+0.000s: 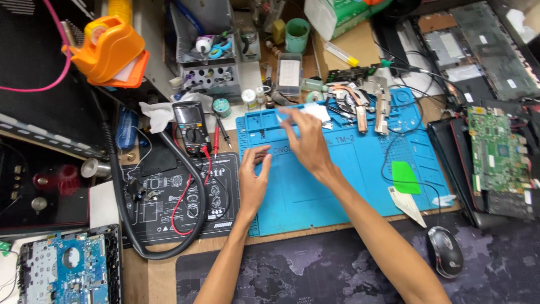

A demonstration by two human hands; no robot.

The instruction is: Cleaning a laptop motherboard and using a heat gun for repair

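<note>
Cluttered desk (147,269) carries a blue work mat (337,186) at centre, a black printed mat (219,217) to its left, and a green circuit board (498,152) at far right. A multimeter (190,125) stands beside the blue mat's upper left corner. Left hand (253,183) rests on the blue mat's left edge, fingers loosely spread. Right hand (306,141) hovers above the mat, fingertips pinching a small white piece (315,112) near the mat's upper edge.

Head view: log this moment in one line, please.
right hand: pinching white wipe | left hand: resting open on blue mat | multimeter: left of mat | mouse: lower right
</note>
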